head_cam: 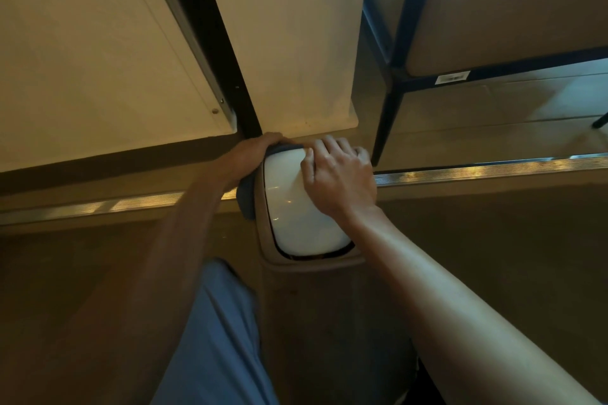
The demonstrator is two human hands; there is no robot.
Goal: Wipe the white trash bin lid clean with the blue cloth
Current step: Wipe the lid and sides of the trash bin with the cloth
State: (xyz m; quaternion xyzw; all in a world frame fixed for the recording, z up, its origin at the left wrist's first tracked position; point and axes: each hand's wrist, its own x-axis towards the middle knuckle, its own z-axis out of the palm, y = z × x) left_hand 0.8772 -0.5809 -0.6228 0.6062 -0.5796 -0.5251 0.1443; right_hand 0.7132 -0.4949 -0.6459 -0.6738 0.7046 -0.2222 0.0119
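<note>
The white trash bin lid [296, 207] sits in a beige bin rim [312, 261] on the floor below me. My left hand [258, 149] is at the lid's far left corner, gripping the blue cloth [246, 197], which hangs down along the lid's left edge. My right hand [339, 174] rests on the lid's far right part, fingers curled over its top edge. The cloth is mostly hidden under my left hand and wrist.
A white wall corner [296, 43] and a dark door frame [210, 36] stand just behind the bin. A dark-legged chair [391, 102] is at the right. A metal floor strip [493, 171] runs across. My blue trouser leg [217, 339] is near the bin.
</note>
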